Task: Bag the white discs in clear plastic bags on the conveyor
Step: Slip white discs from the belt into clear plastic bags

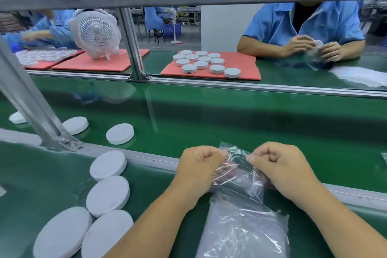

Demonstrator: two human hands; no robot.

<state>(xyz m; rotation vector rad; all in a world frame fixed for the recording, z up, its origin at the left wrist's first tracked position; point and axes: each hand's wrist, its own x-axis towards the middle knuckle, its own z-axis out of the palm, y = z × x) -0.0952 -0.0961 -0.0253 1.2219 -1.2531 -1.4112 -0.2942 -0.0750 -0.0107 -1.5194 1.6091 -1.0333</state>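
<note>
My left hand and my right hand both pinch one clear plastic bag at its top edge, fingers curled, above the near edge of the green conveyor. No disc shows inside this bag. A stack of clear bags lies below my hands on the near bench. Several white discs lie to the left of my left forearm, the nearest by the conveyor rail. Three more discs lie on the belt at the left.
A slanted metal strut crosses the left side. Across the belt a person in a blue shirt handles a bag. Several white discs sit on a red mat, and a white fan stands on another mat.
</note>
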